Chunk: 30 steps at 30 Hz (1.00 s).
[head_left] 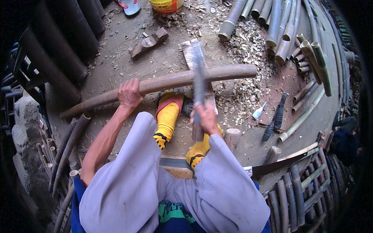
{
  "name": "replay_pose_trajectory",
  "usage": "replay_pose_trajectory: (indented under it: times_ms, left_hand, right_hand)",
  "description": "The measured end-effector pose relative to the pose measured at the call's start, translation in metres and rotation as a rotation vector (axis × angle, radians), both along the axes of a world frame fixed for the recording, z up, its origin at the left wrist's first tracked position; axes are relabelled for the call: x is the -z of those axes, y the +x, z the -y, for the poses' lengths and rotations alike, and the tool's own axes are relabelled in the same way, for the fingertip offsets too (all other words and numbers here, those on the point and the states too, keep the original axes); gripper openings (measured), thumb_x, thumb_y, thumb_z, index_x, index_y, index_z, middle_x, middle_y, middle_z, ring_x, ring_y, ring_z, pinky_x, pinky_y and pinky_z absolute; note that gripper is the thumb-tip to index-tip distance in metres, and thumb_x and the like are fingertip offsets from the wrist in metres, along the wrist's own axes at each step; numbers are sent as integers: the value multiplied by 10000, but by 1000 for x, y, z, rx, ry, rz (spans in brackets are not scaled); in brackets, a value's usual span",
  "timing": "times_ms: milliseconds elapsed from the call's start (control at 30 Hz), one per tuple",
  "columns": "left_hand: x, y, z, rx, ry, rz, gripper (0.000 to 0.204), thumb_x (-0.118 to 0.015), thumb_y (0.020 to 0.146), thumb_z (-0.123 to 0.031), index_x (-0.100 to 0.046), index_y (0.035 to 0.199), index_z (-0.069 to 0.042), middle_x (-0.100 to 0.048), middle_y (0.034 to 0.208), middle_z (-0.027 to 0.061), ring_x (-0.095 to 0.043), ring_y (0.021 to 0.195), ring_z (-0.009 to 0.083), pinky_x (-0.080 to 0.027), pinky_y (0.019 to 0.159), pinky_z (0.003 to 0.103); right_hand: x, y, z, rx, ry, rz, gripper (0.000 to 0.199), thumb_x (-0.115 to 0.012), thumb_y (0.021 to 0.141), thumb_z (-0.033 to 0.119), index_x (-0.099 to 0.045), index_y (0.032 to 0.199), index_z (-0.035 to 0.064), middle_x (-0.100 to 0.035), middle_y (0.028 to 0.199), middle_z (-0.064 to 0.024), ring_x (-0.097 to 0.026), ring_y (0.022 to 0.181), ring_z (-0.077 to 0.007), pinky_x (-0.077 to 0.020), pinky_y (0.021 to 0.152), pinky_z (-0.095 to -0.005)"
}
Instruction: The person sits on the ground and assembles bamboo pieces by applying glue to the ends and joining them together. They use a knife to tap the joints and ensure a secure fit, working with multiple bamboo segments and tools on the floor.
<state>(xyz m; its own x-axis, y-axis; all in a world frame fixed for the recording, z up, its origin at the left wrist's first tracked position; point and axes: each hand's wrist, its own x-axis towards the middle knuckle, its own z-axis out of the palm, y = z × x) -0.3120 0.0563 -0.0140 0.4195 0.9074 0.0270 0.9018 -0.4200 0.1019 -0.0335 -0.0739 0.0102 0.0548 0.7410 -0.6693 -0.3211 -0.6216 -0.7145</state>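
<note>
Two hands: both engaged on one bamboo pole (163, 83).
Left hand (129, 94): closed around the pole, left of centre.
Right hand (204, 116): gripping the handle of a blurred chopping blade (198, 73), blade over the pole.
Pole position: lying across a wooden block (193, 52), above the yellow-socked feet (168, 116).
Floor (116, 62): scattered with bamboo chips (248, 42).
Handsaw (272, 166): beside the right knee.
</note>
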Motion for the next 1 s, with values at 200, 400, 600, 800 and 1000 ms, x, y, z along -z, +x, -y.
replay_pose_trajectory:
  times_ms: [200,400,600,800,1000]
  left_hand:
    - [-9,-6,-8,-16,-153,-48,402,-766,561,-148,-558,898,-81,-651,840,134,-654,820,330,-516,727,446]
    - [-24,2,-30,-46,-472,-165,410,-752,578,-219,-588,914,-50,-677,828,209,-663,808,410,-533,726,514]
    - [-31,6,-33,-37,-478,-164,422,-756,569,-219,-596,917,-42,-676,834,215,-659,807,416,-535,726,508]
    - [-23,-4,-33,-37,-488,-133,419,-748,568,-220,-597,917,-45,-673,811,218,-661,794,417,-537,714,510]
    - [-22,2,-37,-5,-452,-134,413,-738,564,-203,-600,921,-47,-668,794,229,-658,793,424,-536,706,511]
  right_hand:
    - [5,-2,9,57,19,109,197,-530,960,234,-522,944,38,-594,668,-74,-586,488,-151,-498,433,-293]
    - [2,19,-3,262,66,46,205,-526,966,227,-485,905,36,-575,669,-79,-583,480,-157,-502,407,-323]
    - [14,25,-3,216,91,85,185,-545,959,208,-536,928,26,-599,667,-71,-580,479,-150,-485,426,-300]
    - [7,3,2,-59,39,218,195,-528,968,205,-539,889,28,-603,667,-83,-575,476,-147,-488,428,-291]
    - [17,5,-1,395,122,45,209,-525,975,208,-543,925,6,-600,659,-68,-581,481,-136,-483,436,-272]
